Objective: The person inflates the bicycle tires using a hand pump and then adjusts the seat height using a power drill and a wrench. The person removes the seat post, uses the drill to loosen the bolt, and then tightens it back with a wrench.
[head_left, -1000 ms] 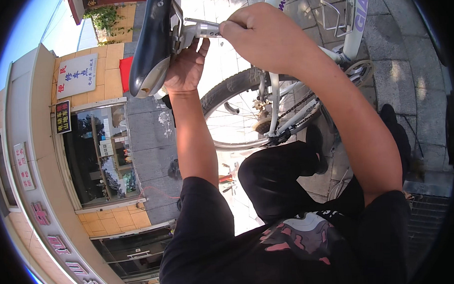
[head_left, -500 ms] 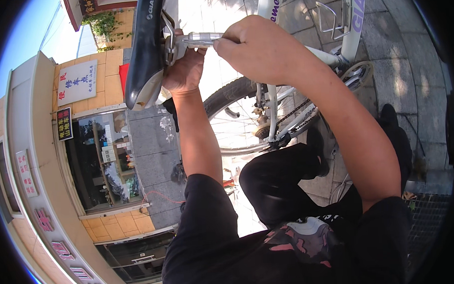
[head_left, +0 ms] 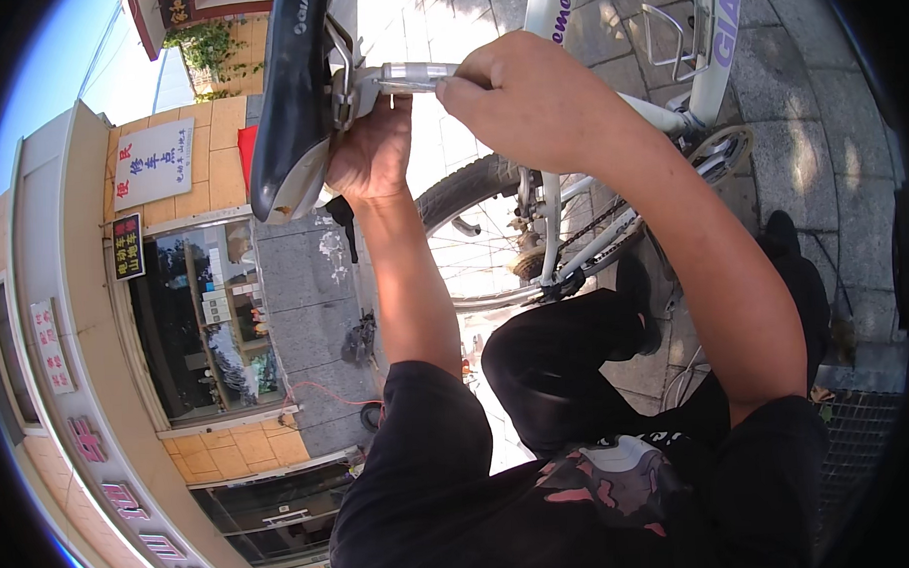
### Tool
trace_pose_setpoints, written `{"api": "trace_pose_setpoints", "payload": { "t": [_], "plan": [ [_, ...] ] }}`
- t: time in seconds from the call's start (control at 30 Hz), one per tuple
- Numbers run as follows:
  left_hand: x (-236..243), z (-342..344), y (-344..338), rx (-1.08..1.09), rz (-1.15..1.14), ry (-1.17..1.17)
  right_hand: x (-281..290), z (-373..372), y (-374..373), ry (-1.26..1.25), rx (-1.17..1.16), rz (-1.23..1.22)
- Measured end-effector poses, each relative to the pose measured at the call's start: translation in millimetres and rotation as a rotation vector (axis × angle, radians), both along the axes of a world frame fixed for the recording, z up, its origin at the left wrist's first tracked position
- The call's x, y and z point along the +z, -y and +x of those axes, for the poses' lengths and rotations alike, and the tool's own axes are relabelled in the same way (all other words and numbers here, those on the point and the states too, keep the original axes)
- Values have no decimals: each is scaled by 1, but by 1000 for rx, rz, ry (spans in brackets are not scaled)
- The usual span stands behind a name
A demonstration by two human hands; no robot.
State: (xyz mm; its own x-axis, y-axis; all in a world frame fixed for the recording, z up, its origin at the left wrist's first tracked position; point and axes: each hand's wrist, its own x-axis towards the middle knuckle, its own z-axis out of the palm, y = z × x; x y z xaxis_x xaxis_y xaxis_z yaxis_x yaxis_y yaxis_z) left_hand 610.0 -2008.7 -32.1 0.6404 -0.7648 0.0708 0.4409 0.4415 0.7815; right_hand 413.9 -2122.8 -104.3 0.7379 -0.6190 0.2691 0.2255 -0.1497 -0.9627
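A black bicycle saddle [head_left: 286, 110] with a pale rear edge stands at the upper left, joined by its metal clamp [head_left: 346, 102] to a silver seatpost [head_left: 412, 71]. My left hand [head_left: 372, 159] reaches up under the saddle, palm showing, its fingers curled about the clamp and partly hidden behind it. To the right, my right hand [head_left: 523, 101] is closed in a pinch on a slim silver hand tool [head_left: 418, 85]. The tool lies along the seatpost, its far end at the clamp; its exact kind is hard to make out. The white bicycle frame [head_left: 545, 10] runs behind my right hand.
Below my hands are the rear wheel [head_left: 463, 192], the chain and the crank [head_left: 725, 159]. A metal bottle cage [head_left: 674, 41] sits on the frame. My black-trousered knee [head_left: 547, 356] is near the wheel. A shopfront window [head_left: 201, 323] stands left of the grey paving.
Both hands stay at the clamp. My right hand and the tool have shifted slightly right in the picture, and my left forearm has moved slightly right.
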Motion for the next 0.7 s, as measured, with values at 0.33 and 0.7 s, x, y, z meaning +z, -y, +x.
{"api": "trace_pose_setpoints", "payload": {
  "t": [0.33,0.7],
  "plan": [
    [-11,11,-4,-167,-20,256,11,-16,5,-79,63,11],
    [-6,-3,-5,-209,-41,63,8,-11,1,-109,92,-10]
  ]
}}
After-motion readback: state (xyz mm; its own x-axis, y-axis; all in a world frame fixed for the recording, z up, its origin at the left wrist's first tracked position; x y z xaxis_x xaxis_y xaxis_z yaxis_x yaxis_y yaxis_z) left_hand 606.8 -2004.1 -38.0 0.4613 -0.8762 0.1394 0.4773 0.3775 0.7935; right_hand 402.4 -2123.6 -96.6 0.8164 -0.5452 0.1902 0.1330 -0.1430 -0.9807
